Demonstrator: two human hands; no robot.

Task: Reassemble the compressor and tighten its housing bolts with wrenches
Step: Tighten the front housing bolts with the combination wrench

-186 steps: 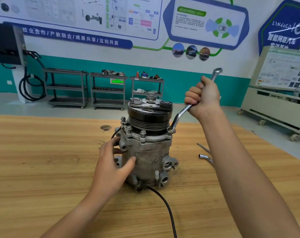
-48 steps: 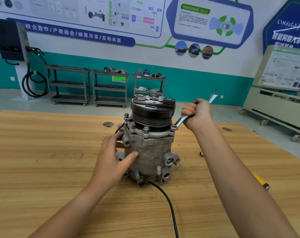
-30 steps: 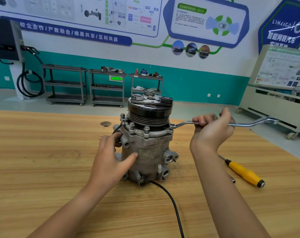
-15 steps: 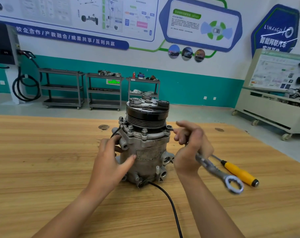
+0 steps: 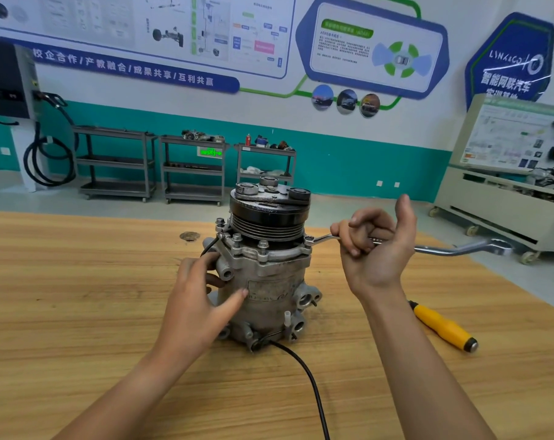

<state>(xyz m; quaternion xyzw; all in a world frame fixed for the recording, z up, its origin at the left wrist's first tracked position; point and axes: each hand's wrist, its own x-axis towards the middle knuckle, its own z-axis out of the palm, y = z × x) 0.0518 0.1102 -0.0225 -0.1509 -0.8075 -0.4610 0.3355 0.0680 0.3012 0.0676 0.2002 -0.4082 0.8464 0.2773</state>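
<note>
The grey metal compressor (image 5: pixel 269 281) stands upright mid-table, with its black pulley (image 5: pixel 269 214) on top. Several bolts ring its housing flange. My left hand (image 5: pixel 199 300) rests on the compressor's left side with spread fingers, thumb on the front label. My right hand (image 5: pixel 377 249) holds the shaft of a silver ring wrench (image 5: pixel 453 249), fingers curled round it, thumb pointing up. The wrench lies level and points right; its near ring sits on the flange bolt (image 5: pixel 308 240) at the compressor's right.
A yellow-handled screwdriver (image 5: pixel 440 325) lies on the wooden table (image 5: pixel 79 312) right of my right forearm. A black cable (image 5: pixel 307 376) runs from the compressor's base toward me. Metal shelving carts (image 5: pixel 193 166) and a display cabinet (image 5: pixel 507 173) stand beyond the table.
Half a second ago my right hand held the wrench pointing toward me, with its free ring low at the right. Now the wrench lies level and points right, on the same bolt. My left hand has stayed put.
</note>
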